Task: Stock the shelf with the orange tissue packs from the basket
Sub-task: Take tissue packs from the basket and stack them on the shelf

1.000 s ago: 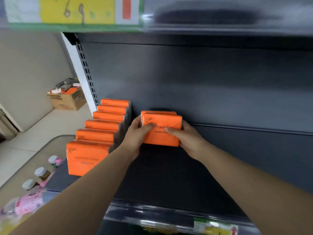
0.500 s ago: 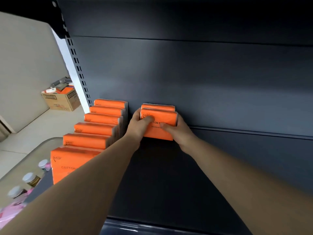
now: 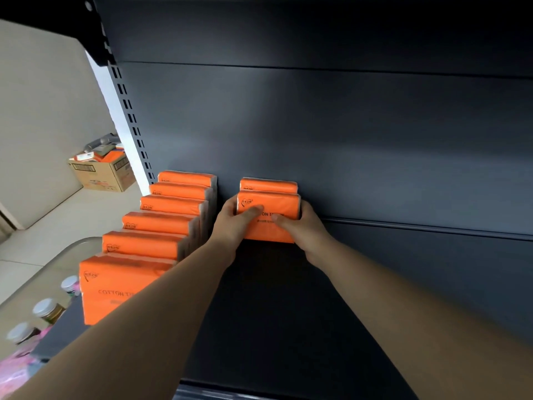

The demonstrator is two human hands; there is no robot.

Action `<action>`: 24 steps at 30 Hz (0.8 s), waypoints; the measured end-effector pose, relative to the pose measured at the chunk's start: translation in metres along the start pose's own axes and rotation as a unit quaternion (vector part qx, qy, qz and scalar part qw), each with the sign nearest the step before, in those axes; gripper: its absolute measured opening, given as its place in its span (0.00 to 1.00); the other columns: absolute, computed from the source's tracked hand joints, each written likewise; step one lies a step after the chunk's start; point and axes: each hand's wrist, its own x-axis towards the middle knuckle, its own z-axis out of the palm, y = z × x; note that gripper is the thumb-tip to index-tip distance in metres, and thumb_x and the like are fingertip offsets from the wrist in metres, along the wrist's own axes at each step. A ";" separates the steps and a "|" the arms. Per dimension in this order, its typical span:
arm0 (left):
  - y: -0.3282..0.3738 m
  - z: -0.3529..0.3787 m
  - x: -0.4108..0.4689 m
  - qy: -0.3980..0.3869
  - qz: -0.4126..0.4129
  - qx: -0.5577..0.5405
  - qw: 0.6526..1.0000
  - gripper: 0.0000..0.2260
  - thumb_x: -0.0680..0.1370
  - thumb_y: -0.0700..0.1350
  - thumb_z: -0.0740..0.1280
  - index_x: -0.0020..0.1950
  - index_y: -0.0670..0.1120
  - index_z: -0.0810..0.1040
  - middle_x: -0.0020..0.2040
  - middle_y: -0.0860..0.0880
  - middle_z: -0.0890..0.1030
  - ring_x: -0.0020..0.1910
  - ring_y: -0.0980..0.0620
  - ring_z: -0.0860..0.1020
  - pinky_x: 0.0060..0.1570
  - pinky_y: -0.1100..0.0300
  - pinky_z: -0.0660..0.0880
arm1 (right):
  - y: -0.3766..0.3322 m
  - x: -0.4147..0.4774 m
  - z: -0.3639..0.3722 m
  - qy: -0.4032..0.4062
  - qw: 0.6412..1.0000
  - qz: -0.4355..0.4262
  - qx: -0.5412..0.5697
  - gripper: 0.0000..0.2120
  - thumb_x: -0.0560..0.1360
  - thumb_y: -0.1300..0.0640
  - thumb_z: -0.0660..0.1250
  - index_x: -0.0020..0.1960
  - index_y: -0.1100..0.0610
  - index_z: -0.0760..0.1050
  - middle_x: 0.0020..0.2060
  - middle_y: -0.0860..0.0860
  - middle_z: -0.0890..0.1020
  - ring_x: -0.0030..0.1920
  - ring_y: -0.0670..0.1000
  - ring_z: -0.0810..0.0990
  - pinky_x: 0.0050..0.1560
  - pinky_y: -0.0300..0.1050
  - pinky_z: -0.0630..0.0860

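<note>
Both hands on one orange tissue pack [image 3: 281,202], standing upright on the shelf [image 3: 274,313], deep in toward the back panel [image 3: 317,125]. Left hand [image 3: 233,223] grips its left edge, fingers curled round the side, thumb flat across the front face. Right hand [image 3: 305,229] mirrors that on the right edge, thumb on the front, fingers wrapped out of sight behind. So both are closed round the pack, nothing loose. Pack bottom edge looks to be on the shelf, can't tell if full weight is down. At 12 o'clock from it, a second pack [image 3: 268,185] stands against the back panel, the two faces touching or nearly so. At 9 o'clock, a small gap away, a row of six packs [image 3: 161,223] runs front to back, all upright, packed tight, the nearest one at the shelf's front edge by my left forearm. Slotted upright post [image 3: 129,116] at 11 o'clock marks the shelf's left end. Past it, at 10 o'clock on the floor, an open cardboard box [image 3: 103,174] with mixed items. At 8 o'clock, low down, several lidded jars [image 3: 46,307] on a lower surface.
</note>
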 end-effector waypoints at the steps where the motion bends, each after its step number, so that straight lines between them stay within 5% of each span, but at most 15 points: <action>1: -0.001 0.000 -0.001 -0.002 0.000 0.003 1.000 0.22 0.76 0.45 0.70 0.69 0.50 0.70 0.58 0.50 0.79 0.56 0.52 0.77 0.55 0.55 0.72 | 0.000 -0.001 0.000 0.002 1.000 0.001 0.002 0.31 0.73 0.54 0.72 0.72 0.52 0.63 0.64 0.51 0.74 0.64 0.52 0.73 0.63 0.50 0.72; 12: -0.002 -0.002 -0.009 0.008 0.006 0.035 0.999 0.17 0.77 0.45 0.69 0.64 0.49 0.71 0.57 0.50 0.78 0.57 0.51 0.76 0.57 0.54 0.73 | -0.004 -0.011 0.001 0.025 1.000 -0.004 -0.001 0.33 0.72 0.54 0.72 0.73 0.53 0.61 0.65 0.51 0.74 0.64 0.53 0.73 0.66 0.54 0.70; 18: 0.008 -0.003 -0.018 0.035 0.003 0.056 0.998 0.36 0.75 0.46 0.72 0.78 0.46 0.57 0.72 0.47 0.68 0.69 0.47 0.70 0.69 0.50 0.68 | -0.013 -0.021 -0.003 0.026 1.000 -0.012 -0.007 0.31 0.73 0.55 0.71 0.72 0.52 0.63 0.61 0.48 0.74 0.64 0.51 0.73 0.66 0.53 0.71; 24: 0.021 0.001 -0.035 0.043 0.034 0.082 0.995 0.38 0.75 0.47 0.72 0.79 0.44 0.53 0.73 0.47 0.66 0.70 0.48 0.67 0.65 0.57 0.66 | -0.024 -0.035 -0.011 0.039 0.998 -0.023 -0.044 0.38 0.74 0.52 0.71 0.77 0.51 0.55 0.74 0.51 0.63 0.73 0.53 0.64 0.71 0.54 0.65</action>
